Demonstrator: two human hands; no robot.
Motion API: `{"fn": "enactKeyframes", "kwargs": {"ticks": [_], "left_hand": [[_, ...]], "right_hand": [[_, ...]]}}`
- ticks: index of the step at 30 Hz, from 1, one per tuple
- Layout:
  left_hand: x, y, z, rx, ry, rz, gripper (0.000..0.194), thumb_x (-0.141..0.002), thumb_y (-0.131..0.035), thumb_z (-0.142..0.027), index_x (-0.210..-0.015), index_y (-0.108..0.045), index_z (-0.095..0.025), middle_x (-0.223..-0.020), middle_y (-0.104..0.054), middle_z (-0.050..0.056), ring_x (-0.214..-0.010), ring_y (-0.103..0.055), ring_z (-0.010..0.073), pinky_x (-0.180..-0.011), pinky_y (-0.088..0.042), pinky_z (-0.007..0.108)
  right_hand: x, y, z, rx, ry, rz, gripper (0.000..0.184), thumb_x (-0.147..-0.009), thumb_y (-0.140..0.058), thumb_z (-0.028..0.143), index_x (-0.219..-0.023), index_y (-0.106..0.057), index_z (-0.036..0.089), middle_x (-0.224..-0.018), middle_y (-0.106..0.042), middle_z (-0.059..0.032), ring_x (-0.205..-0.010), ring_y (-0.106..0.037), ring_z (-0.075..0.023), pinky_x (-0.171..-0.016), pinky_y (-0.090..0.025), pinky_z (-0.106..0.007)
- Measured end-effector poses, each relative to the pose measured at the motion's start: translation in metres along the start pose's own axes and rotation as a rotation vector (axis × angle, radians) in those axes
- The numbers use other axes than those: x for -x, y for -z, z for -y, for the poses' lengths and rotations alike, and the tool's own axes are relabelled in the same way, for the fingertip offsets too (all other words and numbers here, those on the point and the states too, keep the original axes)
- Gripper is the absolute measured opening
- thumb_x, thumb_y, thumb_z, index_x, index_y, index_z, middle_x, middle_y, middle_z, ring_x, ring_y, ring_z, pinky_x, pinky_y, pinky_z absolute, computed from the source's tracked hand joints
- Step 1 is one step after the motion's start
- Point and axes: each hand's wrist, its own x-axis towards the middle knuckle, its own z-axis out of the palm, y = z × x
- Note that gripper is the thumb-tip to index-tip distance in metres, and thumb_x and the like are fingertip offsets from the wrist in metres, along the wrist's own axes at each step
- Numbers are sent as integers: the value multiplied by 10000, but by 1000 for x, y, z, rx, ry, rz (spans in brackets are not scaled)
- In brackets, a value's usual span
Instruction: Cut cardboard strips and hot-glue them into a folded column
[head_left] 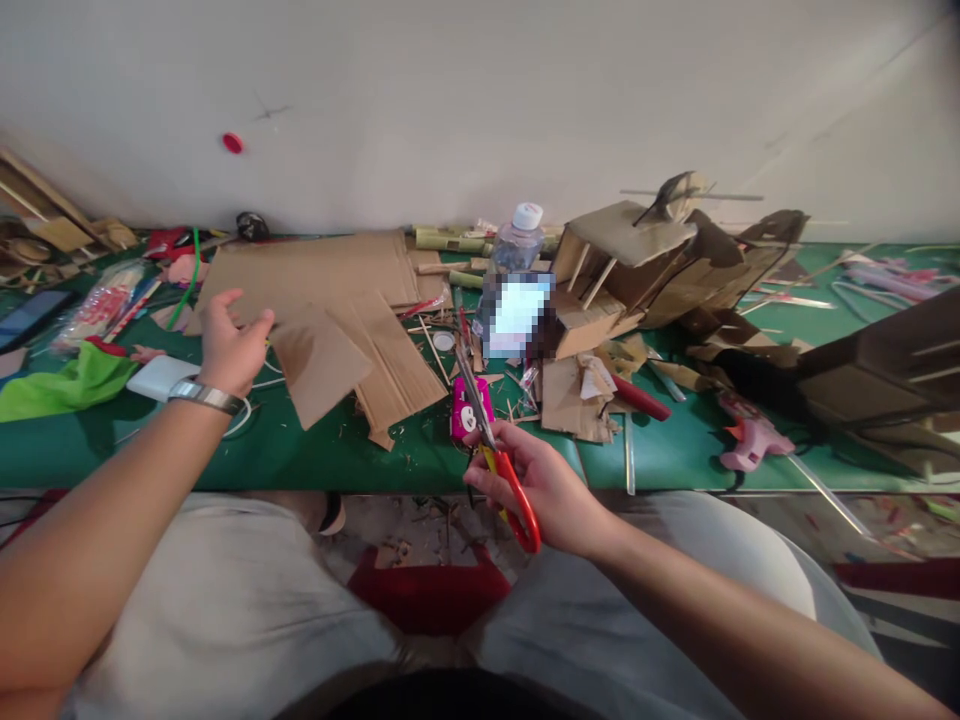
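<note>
My right hand (536, 485) grips a pair of scissors (516, 500) with red and yellow handles, above the front edge of the green table (420, 465). Its blades point away from me and look closed. Just beyond the fingers lies a small pink box (471, 405), partly covered by the blades. My left hand (229, 345), with a metal watch band on the wrist, is raised over the left side with fingers apart and holds nothing. Close to it are a small cardboard piece (321, 362), a ridged cardboard strip (394, 370) and a large cardboard sheet (315, 270).
A clear bottle (517, 240) stands behind a phone with a blurred screen (517, 315). Right of them is a cardboard structure (630, 235) with sticks. A pink glue gun (754, 440) lies far right. A white charger (161, 378) and green cloth (71, 385) are left.
</note>
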Motion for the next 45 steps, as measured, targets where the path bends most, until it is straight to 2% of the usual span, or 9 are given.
{"fn": "enactKeyframes", "kwargs": {"ticks": [3,9,11,14,19,28,33,40,45], "left_hand": [[17,1,-16,-96,-174,104,402,-841,-781,-249,-1205,-637,-160,-1420,-563,123,-1436,-421,287,-1265,-217,459],[74,-12,-62,-250,-685,675,314,-999,-587,-401,-1247,-688,-238,-1301,-723,100,-1274,-632,293,-1139,-409,490],[87,-17,-68,-369,-741,868,272,-1007,-577,-456,-1117,-734,-262,-1167,-776,59,-1172,-681,288,-1179,-318,570],[97,-25,-64,-499,-718,967,356,-990,-578,-570,-1040,-741,-258,-974,-786,25,-1002,-716,260,-1204,-237,614],[102,-35,-48,-682,-722,926,839,-775,-787,-675,-1404,-561,-169,-959,-763,92,-970,-715,319,-1117,-331,602],[99,-38,-44,-739,-894,839,490,-912,-540,-158,-1399,-599,-143,-1088,-756,133,-1016,-706,301,-1054,-422,540],[97,-42,-44,-725,-986,759,443,-944,-509,-105,-1365,-648,-115,-943,-722,119,-900,-679,280,-863,-522,445],[100,-36,-59,-491,-1105,470,365,-1006,-494,-119,-1288,-716,-180,-912,-694,91,-830,-638,240,-826,-544,434],[123,-31,-66,-304,-1215,486,518,-986,-535,-83,-1473,-581,-255,-927,-690,66,-852,-640,230,-827,-561,419]], "right_hand": [[0,-1,1,-4,-1,16,474,-823,-836,483,-1132,-593,219,-808,-611,19,-644,-551,-120,-564,-456,-244],[-1,-1,2,2,-18,1,504,-800,-849,507,-1125,-593,218,-807,-605,20,-631,-541,-121,-550,-441,-246],[-1,-1,1,-1,-15,2,502,-802,-850,502,-1123,-591,216,-805,-604,21,-640,-543,-122,-563,-446,-248],[-1,-1,2,-4,-10,13,488,-821,-833,501,-1133,-589,216,-804,-601,22,-651,-538,-122,-576,-445,-250],[0,-2,4,8,-4,16,492,-827,-821,523,-1133,-595,212,-803,-601,16,-671,-531,-127,-593,-447,-252],[2,0,4,31,11,-1,480,-822,-824,524,-1125,-611,219,-760,-573,30,-668,-543,-132,-598,-470,-254],[4,0,5,41,8,12,475,-834,-809,541,-1117,-608,218,-736,-601,29,-635,-589,-141,-578,-491,-264],[3,0,5,-47,-21,-26,491,-808,-827,550,-1066,-565,224,-815,-672,11,-573,-624,-130,-514,-503,-253],[-3,2,4,-136,-6,-77,532,-826,-753,664,-1021,-515,230,-962,-745,-46,-558,-657,-140,-504,-534,-278]]}}
